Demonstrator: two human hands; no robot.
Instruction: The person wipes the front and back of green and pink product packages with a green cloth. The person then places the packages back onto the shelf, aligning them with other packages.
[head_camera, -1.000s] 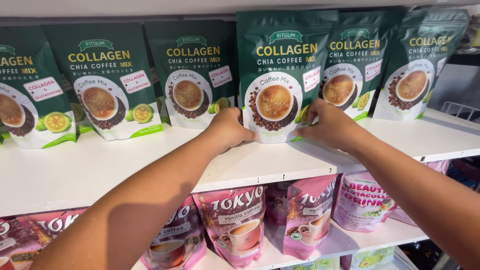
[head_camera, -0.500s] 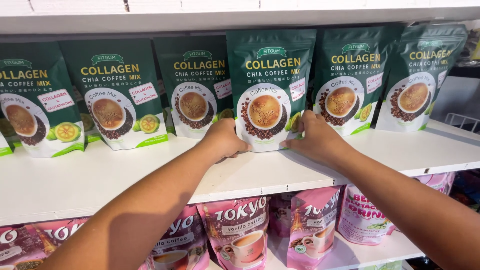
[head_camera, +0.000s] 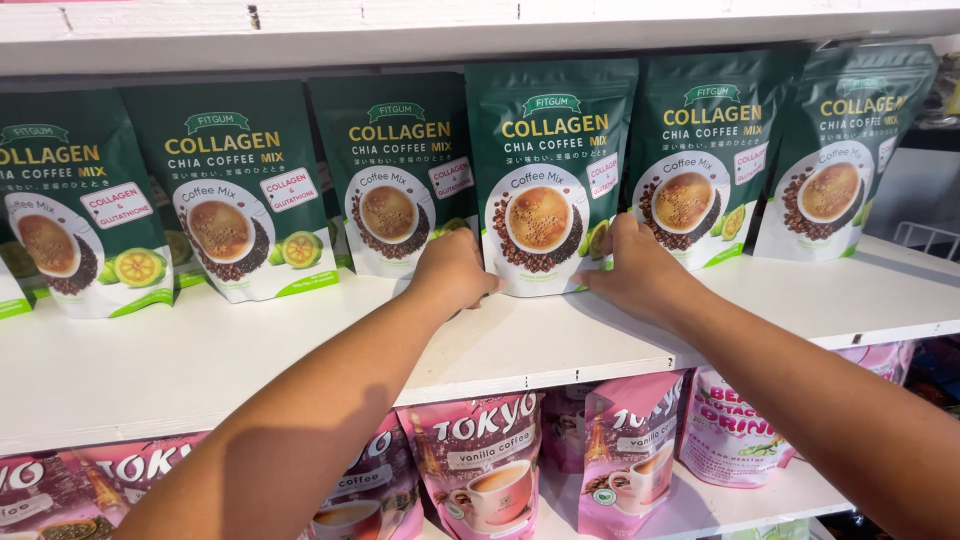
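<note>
Standing upright on the white shelf (head_camera: 250, 345), a dark green coffee pouch (head_camera: 545, 175) with a cup of coffee pictured on its front is held at its base from both sides. The left hand (head_camera: 455, 270) presses against the pouch's lower left corner, fingers curled round the edge and closed on it. The right hand (head_camera: 635, 275) grips the lower right corner, thumb on the front face near a picture of a cut green fruit, the other fingers bent low beside the bottom edge. Both forearms reach up from the lower part of the view, well apart at the elbows and drawing close at the pouch.

The pouch sits slightly forward of its neighbours in a row of matching green pouches. One more green pouch (head_camera: 400, 170) stands just beside it on the left, partly overlapped by it, and another (head_camera: 700, 150) stands just beside it on the right. Further pouches of the same kind run out to either end of the shelf.

On the lower shelf (head_camera: 790, 490), pink pouches (head_camera: 480, 460) showing a cup of coffee stand in a row, with a paler pink pouch (head_camera: 730, 430) under the right forearm.
</note>
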